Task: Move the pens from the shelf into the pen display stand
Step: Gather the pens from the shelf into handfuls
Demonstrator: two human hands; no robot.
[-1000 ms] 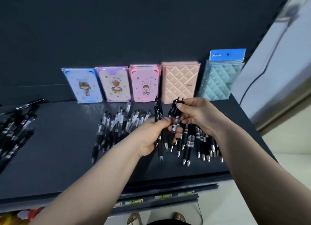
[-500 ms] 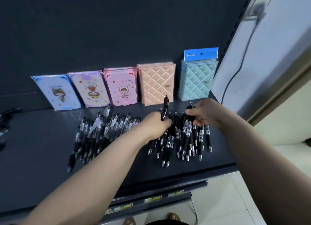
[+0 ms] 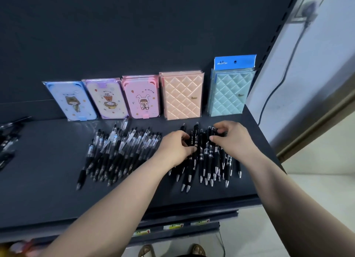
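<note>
A pile of black pens [image 3: 209, 160] lies on the right part of the dark shelf [image 3: 48, 189], tips toward me. My left hand [image 3: 176, 147] is down at the pile's left side, its fingers curled round a few of the black pens. My right hand [image 3: 232, 139] covers the pile's far right end, with thumb and curled fingers pinching the upper ends of some pens. A second pile of clear-barrelled pens [image 3: 119, 149] lies to the left, untouched. No pen display stand is in view.
Packaged notebooks stand against the back wall: blue [image 3: 74, 101], purple [image 3: 107, 99], pink [image 3: 141, 99], peach quilted [image 3: 182, 95], teal quilted [image 3: 228, 91]. More pens [image 3: 7, 141] lie at the far left. The shelf ends just right of my right hand; a cable [image 3: 276, 87] hangs there.
Both hands have come down from holding pens above the shelf onto the black pile. The pen that stood upright in my left hand now lies low among the others.
</note>
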